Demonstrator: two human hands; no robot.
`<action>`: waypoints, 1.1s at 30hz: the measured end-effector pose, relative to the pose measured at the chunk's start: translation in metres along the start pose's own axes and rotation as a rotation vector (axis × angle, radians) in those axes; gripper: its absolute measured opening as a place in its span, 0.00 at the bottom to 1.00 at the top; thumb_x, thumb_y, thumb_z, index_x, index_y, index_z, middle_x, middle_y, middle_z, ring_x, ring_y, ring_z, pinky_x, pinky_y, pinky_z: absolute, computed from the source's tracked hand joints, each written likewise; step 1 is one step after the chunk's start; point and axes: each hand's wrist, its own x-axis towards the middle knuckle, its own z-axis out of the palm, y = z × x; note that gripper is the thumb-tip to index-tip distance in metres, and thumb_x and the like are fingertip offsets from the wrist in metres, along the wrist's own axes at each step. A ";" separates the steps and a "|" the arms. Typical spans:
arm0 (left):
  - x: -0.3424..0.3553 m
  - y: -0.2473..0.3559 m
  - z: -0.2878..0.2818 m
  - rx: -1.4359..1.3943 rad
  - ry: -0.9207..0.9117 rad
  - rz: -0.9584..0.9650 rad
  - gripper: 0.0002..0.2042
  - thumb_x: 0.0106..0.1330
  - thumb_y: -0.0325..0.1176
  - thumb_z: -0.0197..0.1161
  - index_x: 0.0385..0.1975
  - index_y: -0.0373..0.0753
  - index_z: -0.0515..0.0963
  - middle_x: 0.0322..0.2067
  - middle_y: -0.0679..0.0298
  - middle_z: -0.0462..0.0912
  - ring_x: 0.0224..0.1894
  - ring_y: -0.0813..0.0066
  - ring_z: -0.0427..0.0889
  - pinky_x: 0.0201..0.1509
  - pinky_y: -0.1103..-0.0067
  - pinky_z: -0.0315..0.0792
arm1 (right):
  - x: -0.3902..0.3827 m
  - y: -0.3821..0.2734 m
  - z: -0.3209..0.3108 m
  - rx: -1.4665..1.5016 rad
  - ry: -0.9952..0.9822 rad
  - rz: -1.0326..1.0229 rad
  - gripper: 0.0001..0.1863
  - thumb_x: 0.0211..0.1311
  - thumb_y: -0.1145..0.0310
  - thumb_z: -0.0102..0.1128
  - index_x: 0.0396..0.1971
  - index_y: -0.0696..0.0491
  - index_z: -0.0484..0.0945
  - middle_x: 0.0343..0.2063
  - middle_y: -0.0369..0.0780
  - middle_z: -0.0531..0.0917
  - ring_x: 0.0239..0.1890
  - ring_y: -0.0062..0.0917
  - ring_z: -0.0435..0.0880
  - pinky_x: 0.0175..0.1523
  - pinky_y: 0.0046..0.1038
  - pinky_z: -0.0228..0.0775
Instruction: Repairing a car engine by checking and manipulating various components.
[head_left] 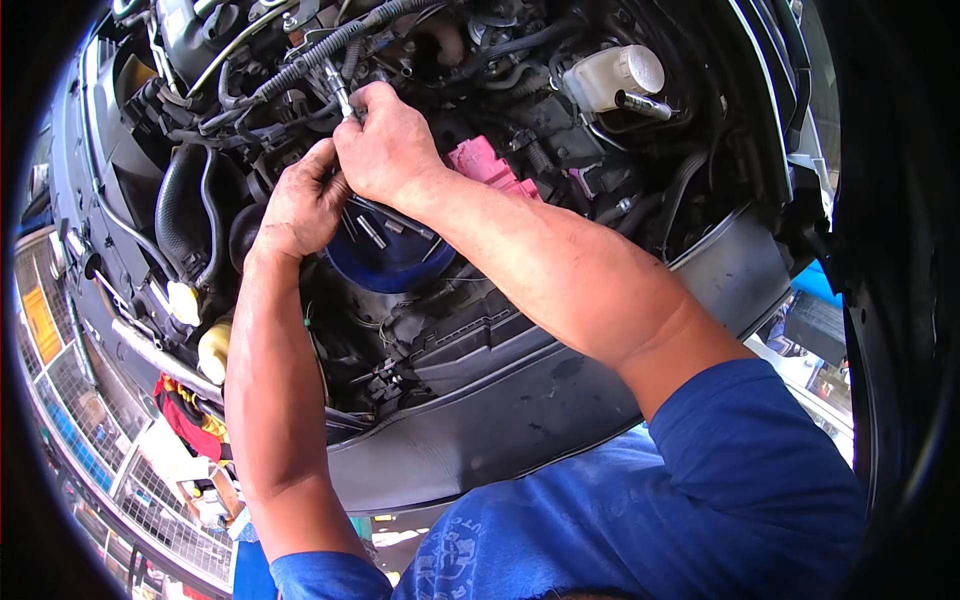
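Over the engine bay, my right hand point(390, 145) is closed round the near end of a chrome socket extension point(338, 88). Its far end reaches in among hoses and brackets below a ribbed black hose point(318, 52). Just beneath, my left hand point(303, 200) has its fingers pinched together against the right hand; whatever they hold is hidden. A round blue tray point(385, 278) sits under both hands, with several small metal pieces, sockets by their look point(370, 232), lying in it.
A pink-red cover point(490, 168) lies right of my hands. Farther right stands a whitish reservoir with a round cap point(605, 82), a chrome tube point(643, 105) beside it. The grey front bumper point(480, 440) runs between my body and the engine. Wire-mesh shelving point(90, 420) stands at left.
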 end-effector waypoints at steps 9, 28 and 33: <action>0.008 0.064 -0.009 0.506 -0.049 -0.234 0.16 0.68 0.36 0.57 0.52 0.37 0.78 0.44 0.47 0.85 0.50 0.44 0.83 0.55 0.58 0.76 | 0.000 0.018 -0.019 -0.061 -0.222 -0.080 0.28 0.62 0.69 0.57 0.62 0.62 0.70 0.51 0.58 0.79 0.57 0.50 0.78 0.64 0.40 0.69; -0.129 0.110 0.025 0.274 0.248 0.256 0.18 0.53 0.29 0.70 0.45 0.34 0.78 0.35 0.56 0.83 0.36 0.56 0.82 0.42 0.66 0.76 | 0.020 0.053 0.025 -0.201 0.184 -0.622 0.19 0.65 0.66 0.65 0.53 0.55 0.78 0.33 0.39 0.83 0.28 0.23 0.81 0.28 0.29 0.73; -0.158 0.085 0.016 0.223 0.096 -0.106 0.21 0.59 0.31 0.70 0.52 0.32 0.77 0.40 0.50 0.84 0.44 0.51 0.84 0.50 0.66 0.78 | 0.023 0.048 0.016 1.138 -0.193 0.556 0.10 0.70 0.63 0.59 0.43 0.52 0.78 0.25 0.37 0.80 0.23 0.22 0.78 0.22 0.26 0.67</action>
